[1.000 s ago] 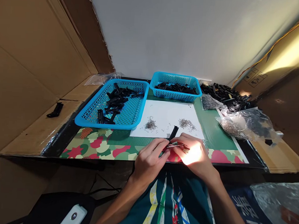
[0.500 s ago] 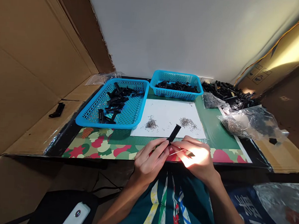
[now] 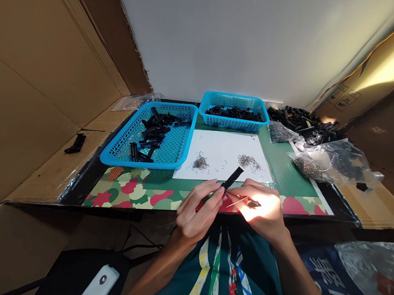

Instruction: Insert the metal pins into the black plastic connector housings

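Between the fingers of my left hand (image 3: 200,209) is a long black plastic part (image 3: 233,177), its free end pointing up and to the right. My right hand (image 3: 258,208) is closed at the part's near end, fingertips touching it. A thin metal rod (image 3: 237,202) also lies in the right hand, slanting across the fingers. Whether a small piece is pinched there too is hidden. Just beyond the hands, a white sheet (image 3: 228,144) bears a left pile of tiny metal pieces (image 3: 200,162) and a right pile of similar pieces (image 3: 248,161).
A large blue basket (image 3: 183,153) on the left and a smaller blue basket (image 3: 233,124) at the back hold black parts. At right are heaped black parts (image 3: 304,122) and a clear bag of metal pieces (image 3: 315,167). One black part (image 3: 76,144) lies on cardboard at left.
The black part has turned, its free end now leaning lower and farther right. The metal rod has shifted slightly with the right fingers. Both hands stay together in the same place.
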Motion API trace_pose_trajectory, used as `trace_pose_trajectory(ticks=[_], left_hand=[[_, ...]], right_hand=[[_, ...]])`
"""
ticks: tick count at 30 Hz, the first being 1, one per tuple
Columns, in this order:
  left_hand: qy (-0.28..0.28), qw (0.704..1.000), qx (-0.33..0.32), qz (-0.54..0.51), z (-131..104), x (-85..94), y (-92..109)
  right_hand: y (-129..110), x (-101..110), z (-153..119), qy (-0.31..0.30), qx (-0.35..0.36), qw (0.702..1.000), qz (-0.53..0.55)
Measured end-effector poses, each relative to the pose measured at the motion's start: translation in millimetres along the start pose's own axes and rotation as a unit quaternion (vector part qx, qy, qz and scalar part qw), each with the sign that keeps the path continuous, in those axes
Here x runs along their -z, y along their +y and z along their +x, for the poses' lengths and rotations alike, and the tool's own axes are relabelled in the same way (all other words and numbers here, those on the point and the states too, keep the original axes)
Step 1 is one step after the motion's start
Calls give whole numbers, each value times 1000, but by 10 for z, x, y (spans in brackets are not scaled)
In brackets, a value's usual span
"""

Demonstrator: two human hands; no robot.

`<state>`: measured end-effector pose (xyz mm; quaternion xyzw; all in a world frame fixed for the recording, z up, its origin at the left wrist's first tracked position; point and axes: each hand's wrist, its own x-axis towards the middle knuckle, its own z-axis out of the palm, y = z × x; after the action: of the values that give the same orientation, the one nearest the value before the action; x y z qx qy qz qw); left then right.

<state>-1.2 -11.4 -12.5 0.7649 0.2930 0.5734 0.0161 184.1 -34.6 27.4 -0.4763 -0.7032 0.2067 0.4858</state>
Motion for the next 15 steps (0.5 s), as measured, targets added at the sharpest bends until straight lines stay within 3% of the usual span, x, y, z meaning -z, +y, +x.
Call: trace_pose_trajectory(ticks=[9,15], left_hand=[[-6,1000,6,-22,-35,31,-12],[-24,1000,-8,-18,-39,29,-39]], right_hand=[[7,-25,-22,-4,-7,1000,25],[-26,32,45,-43,-82,991,99]])
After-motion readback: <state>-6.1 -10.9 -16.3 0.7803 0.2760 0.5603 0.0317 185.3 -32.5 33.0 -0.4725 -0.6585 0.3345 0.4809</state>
